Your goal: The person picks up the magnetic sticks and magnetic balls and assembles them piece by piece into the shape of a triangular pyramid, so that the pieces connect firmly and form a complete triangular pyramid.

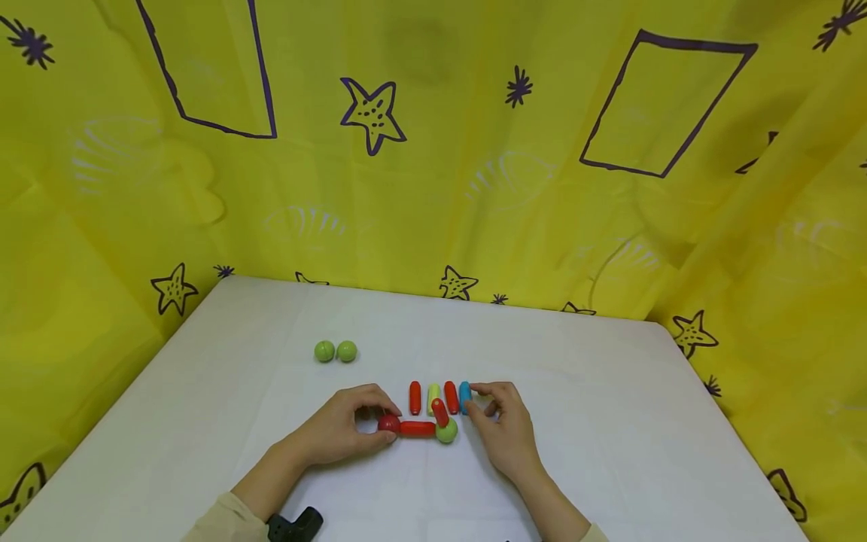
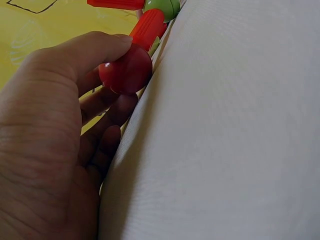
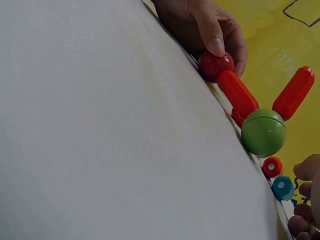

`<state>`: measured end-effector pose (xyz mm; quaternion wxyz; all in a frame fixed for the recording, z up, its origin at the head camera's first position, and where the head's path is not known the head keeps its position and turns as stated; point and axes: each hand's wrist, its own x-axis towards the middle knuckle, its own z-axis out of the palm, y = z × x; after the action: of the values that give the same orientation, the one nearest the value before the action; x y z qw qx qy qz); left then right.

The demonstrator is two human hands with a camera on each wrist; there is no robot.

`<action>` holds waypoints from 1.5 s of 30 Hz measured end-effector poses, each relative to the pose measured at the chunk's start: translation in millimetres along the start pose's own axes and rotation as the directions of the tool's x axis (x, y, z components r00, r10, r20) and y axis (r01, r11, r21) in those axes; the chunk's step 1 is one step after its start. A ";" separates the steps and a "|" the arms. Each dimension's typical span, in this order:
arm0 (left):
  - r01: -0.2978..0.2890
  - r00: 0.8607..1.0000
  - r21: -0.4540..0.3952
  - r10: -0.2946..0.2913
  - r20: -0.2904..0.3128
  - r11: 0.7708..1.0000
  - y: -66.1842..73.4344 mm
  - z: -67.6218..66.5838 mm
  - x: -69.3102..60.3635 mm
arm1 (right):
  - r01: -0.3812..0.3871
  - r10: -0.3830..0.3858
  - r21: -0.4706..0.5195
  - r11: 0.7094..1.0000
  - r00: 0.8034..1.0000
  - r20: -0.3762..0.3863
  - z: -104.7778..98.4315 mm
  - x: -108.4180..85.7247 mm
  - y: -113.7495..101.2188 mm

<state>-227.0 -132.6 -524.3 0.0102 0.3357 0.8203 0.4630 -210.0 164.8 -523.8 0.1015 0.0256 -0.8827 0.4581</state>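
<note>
My left hand (image 1: 345, 427) pinches a dark red ball (image 2: 126, 70) between thumb and fingers, low over the white table. A ribbed red stick (image 3: 238, 93) joins that ball to a green ball (image 3: 263, 133). From the green ball a second red stick (image 3: 294, 94) rises at a slant. My right hand (image 1: 503, 425) is beside a blue stick (image 1: 464, 398), thumb and forefinger bent around its near side. In the right wrist view a small gap shows between these fingers and the blue stick (image 3: 283, 188), whose end has a pale round disc.
Behind the joined pieces lie a red stick (image 1: 415, 398), a pale yellow-green stick (image 1: 433, 397) and another red stick (image 1: 451, 397). Two green balls (image 1: 336, 351) sit farther back left. A black object (image 1: 296, 525) is by my left forearm. A yellow patterned curtain (image 1: 420, 188) surrounds the table (image 1: 609, 376).
</note>
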 end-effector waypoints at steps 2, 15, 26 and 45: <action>0.011 1.000 0.000 -0.011 0.002 1.000 0.1 0.1 0.1 | 0.000 0.000 -0.008 1.000 1.000 0.021 -0.9 0.3 0.3; 0.039 0.999 -0.001 -0.039 0.017 0.999 0.3 -0.7 1.5 | -0.016 0.030 -0.100 0.995 0.990 0.136 -4.7 4.0 -5.0; 0.036 0.999 -0.012 -0.036 0.014 0.999 0.9 -2.2 -0.8 | -0.060 0.058 0.031 0.998 0.997 0.047 -5.5 7.3 -1.3; 0.043 0.999 -0.028 -0.043 0.026 0.999 -0.2 -1.0 1.7 | 0.039 -0.009 0.408 0.912 0.997 -0.075 -12.0 7.9 -9.6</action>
<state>-228.7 -132.5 -523.4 0.0352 0.3236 0.8205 0.4700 -214.5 169.3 -507.8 0.1308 0.0406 -0.7626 0.6322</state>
